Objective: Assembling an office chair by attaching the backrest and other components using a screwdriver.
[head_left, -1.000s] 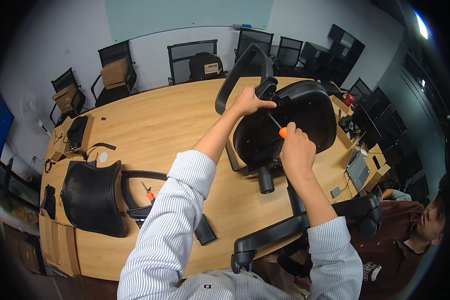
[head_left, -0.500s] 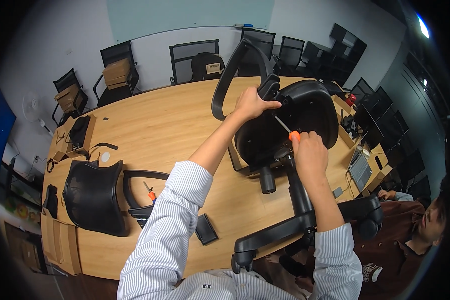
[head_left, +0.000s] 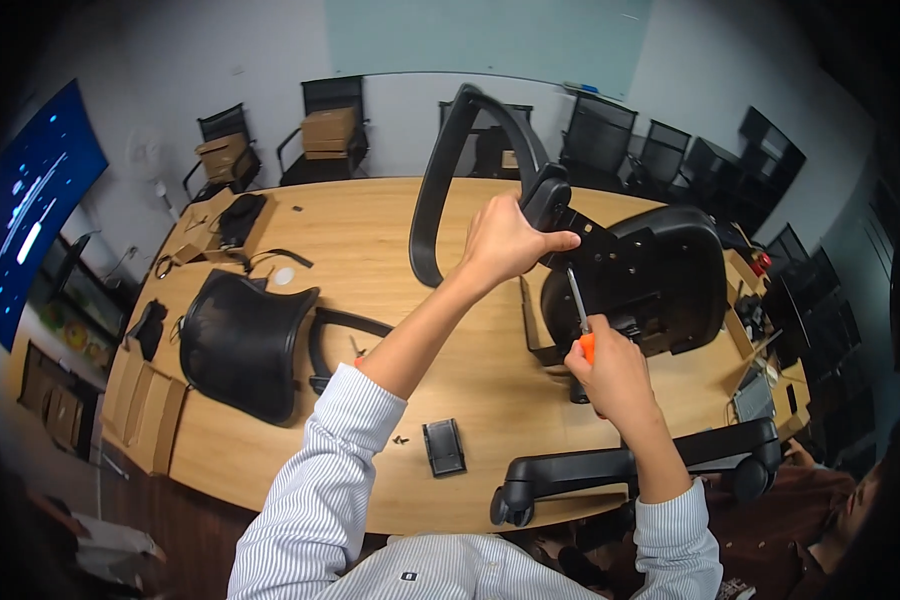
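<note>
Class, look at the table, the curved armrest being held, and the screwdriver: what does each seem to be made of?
Table: probably wood or wood-look laminate; pale grain, matte sheen.
Armrest: likely moulded plastic; uniform black, smooth curve.
Screwdriver: shaft looks like metal, thin and grey; the orange handle is probably plastic.

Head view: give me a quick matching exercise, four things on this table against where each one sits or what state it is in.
Things:
1. screwdriver
2. black armrest
3. mesh backrest
4. wheeled chair base

Places or states:
A. lies flat on the left part of the wooden table
B. sticks out past the near table edge, on the right
C. gripped by the right hand, its shaft pointing up at the seat underside
D. steadied near its bracket by the left hand, arching upward

Pairs: 1-C, 2-D, 3-A, 4-B
</note>
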`<state>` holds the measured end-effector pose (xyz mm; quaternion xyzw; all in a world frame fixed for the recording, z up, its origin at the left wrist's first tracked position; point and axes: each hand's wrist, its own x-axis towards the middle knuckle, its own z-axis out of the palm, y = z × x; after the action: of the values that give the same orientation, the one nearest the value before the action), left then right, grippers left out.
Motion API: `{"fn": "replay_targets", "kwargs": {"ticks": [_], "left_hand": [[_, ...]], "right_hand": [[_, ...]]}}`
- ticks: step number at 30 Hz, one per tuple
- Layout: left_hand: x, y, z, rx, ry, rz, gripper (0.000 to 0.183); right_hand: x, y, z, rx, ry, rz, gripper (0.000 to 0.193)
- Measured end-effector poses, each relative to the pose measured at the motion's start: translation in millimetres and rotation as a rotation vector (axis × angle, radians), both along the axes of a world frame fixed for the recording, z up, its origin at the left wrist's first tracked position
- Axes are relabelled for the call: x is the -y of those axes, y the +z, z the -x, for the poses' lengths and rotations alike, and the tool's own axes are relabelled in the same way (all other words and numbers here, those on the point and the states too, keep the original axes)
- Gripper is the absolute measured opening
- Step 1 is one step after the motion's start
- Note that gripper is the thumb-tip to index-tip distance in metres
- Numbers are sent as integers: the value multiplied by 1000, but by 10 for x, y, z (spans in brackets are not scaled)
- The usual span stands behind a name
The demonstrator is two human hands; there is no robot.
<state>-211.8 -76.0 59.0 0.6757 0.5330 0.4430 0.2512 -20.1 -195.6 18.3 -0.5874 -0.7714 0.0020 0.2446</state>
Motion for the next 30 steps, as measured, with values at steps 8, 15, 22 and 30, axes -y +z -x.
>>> {"fn": "replay_targets", "kwargs": {"ticks": [8,15,22,30], "left_hand": [[545,-328,533,344,131,109,47],[938,-490,570,527,165,10,39],[1060,-705,641,413,406,-111,55],[1353,-707,788,209,529,-350,51]], "right_hand": [[-29,-148,273,-189,308,-44,17],[-136,-203,756,-989,212,394,28],[-344,-335,968,-1185,222,585,45],[-406,-447,1204,-1495,343,1102,28]]}}
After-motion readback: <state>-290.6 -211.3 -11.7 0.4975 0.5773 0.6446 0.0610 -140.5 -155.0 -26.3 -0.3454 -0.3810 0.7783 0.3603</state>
